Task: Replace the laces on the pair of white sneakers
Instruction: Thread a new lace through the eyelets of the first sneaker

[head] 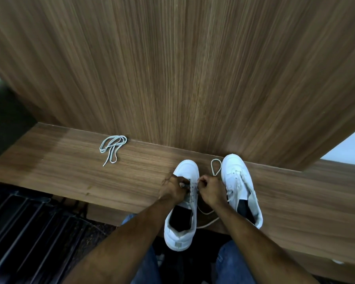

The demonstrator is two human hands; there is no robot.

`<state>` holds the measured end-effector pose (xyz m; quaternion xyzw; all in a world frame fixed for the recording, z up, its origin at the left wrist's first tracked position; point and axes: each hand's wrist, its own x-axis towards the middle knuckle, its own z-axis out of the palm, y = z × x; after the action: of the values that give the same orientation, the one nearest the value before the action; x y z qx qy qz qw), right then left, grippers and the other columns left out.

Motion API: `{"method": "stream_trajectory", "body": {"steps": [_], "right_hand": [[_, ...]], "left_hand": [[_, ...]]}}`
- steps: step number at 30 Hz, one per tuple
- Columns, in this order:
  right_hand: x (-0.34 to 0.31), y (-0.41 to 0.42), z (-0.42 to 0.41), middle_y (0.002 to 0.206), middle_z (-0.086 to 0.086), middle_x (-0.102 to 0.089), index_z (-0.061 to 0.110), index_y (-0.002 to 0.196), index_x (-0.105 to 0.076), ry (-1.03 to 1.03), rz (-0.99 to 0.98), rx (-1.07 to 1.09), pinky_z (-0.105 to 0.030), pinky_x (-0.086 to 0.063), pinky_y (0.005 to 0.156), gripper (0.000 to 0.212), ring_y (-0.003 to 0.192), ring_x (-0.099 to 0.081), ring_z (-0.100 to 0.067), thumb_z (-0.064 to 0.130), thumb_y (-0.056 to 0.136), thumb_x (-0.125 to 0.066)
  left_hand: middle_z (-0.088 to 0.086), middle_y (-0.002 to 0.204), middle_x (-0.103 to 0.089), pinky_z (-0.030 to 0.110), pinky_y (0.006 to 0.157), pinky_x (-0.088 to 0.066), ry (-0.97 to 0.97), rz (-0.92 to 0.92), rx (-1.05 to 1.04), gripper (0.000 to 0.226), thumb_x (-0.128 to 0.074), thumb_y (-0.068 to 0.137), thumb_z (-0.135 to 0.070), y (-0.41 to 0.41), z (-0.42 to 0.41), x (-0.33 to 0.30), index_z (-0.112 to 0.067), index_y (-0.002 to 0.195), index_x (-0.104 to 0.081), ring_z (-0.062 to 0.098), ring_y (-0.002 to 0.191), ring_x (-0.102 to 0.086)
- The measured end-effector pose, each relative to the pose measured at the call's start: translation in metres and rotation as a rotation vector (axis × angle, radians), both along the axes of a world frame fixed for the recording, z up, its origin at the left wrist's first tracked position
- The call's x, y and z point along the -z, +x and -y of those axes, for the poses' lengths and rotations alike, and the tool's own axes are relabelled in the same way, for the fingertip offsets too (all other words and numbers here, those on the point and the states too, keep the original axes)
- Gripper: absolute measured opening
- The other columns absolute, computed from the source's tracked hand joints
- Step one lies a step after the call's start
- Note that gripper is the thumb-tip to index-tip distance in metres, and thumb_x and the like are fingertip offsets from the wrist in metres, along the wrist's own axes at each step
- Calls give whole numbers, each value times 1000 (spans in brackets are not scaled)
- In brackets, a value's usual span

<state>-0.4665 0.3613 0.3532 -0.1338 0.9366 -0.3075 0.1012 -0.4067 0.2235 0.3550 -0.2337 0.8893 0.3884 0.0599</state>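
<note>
I see a wooden bench (275, 193) under both hands. My left hand (175, 188) and right hand (210, 188) meet over the near sneaker (183, 203), each pinching the lace (216, 167) at its front eyelets. I judge lacing has just begun; next comes crossing the ends upward. The other sneaker (241, 187) sits right of my right hand; a spare lace (112, 147) lies far left.

Wooden bench (70, 160), wood-grain wall panel (172, 68), dark slatted rack (25, 222), blue jeans (232, 261)

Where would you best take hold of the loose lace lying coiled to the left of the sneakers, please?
Pinch the loose lace at its free tip nearest the shelf's front edge, coming from above: that end lies straight and clear of the tangled loops, so it should lift without snagging.
</note>
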Motion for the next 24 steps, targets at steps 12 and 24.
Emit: {"method": "stream_trajectory", "body": {"steps": [12, 24], "right_hand": [[6, 1, 7, 99, 3, -74, 25, 98, -73, -35, 66, -15, -33, -53, 79, 16, 94, -67, -21, 25, 89, -60], [-5, -2, 7, 124, -2, -57, 20, 123, -63, -137, 22, -255, -32, -45, 95, 34, 114, -58, -20, 16, 89, -62]], "left_hand": [[9, 128, -40, 38, 97, -43, -281, 40, 146, 23, -50, 92, -28, -14, -2, 2, -23, 112, -60, 29, 122, -43], [10, 90, -59, 48, 79, -51, 200, -139, -2, 11, -50, 77, -36, -2, 28, -5, -26, 73, -48, 30, 87, -61]]}}
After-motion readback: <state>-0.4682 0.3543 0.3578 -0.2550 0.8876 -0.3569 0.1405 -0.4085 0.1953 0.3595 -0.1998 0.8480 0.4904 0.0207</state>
